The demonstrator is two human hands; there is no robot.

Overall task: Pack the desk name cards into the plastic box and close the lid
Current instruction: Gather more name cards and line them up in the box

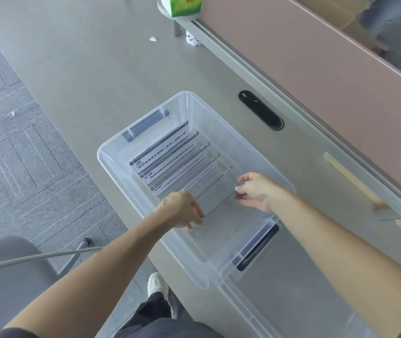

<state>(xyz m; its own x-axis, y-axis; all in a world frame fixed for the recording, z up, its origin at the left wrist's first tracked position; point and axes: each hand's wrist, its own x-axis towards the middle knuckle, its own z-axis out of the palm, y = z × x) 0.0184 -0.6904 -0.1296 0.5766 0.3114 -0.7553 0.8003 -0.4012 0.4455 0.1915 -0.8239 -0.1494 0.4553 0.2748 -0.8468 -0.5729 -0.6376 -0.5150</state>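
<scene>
A clear plastic box [111, 152] with grey handles stands open on the grey desk. Several desk name cards [163, 157] stand in a row inside it, leaning toward its far end. Both hands are inside the box and hold the nearest clear acrylic name card [219, 201] by its ends: my left hand [182, 211] pinches its left end, my right hand [255, 191] its right end. The clear lid [292, 301] lies flat on the desk under the near end of the box.
A pink partition [316, 76] runs along the desk's right side, with a black cable grommet [260, 109] beside it. A green tissue box [182, 4] sits at the far end. A grey chair [6, 276] stands at lower left, on the carpet.
</scene>
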